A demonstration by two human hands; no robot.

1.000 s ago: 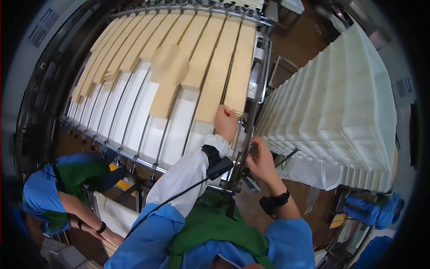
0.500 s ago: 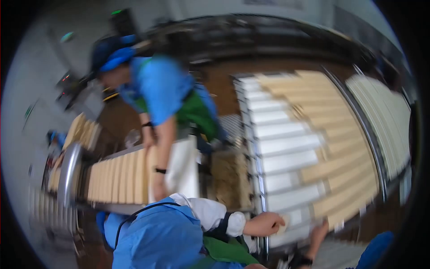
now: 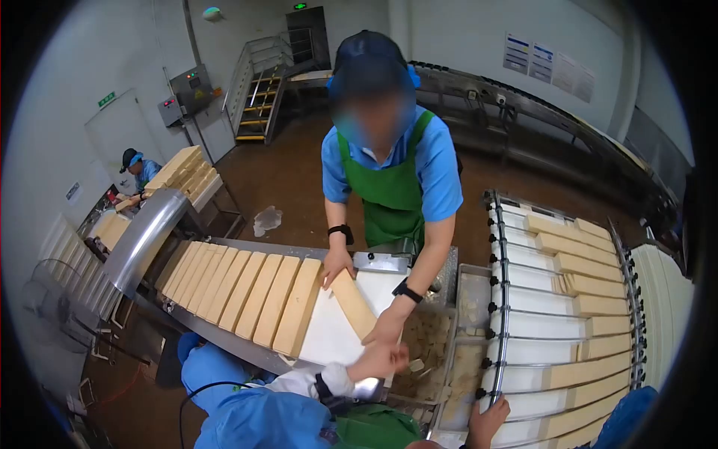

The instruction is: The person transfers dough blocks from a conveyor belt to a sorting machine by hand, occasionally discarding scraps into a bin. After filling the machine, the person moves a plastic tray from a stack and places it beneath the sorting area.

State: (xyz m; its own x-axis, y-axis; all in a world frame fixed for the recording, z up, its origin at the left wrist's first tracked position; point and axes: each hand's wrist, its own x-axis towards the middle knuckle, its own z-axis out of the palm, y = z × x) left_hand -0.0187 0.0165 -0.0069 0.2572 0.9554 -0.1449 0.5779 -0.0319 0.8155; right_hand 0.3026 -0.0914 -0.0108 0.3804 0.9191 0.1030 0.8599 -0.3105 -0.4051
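My left hand (image 3: 378, 362), coming out of a white cuff, is over a bin of pale scraps (image 3: 421, 338). Its fingers are loosely extended, and a small pale piece (image 3: 416, 365) shows just beyond the fingertips. A co-worker's hand (image 3: 387, 326) is right above mine, almost touching it; that person has both hands on a long cream-coloured bar (image 3: 353, 305) lying askew on the white belt (image 3: 329, 333). At the near end of the metal side rail (image 3: 499, 314) of the slatted conveyor is my right hand (image 3: 488, 420), thumb and finger apart, with nothing visible in it.
A row of cream-coloured bars (image 3: 247, 295) lies on the left belt, running from a curved steel hood (image 3: 146, 243). More bars (image 3: 598, 327) rest between the conveyor's dividers on the right. The co-worker (image 3: 393, 161) stands opposite. Another person (image 3: 140, 172) is at the far left.
My view has turned left. My left hand has moved from the slatted conveyor to above the scrap bin, the small piece now off its fingertips. The co-worker has straightened up and handles a bar.
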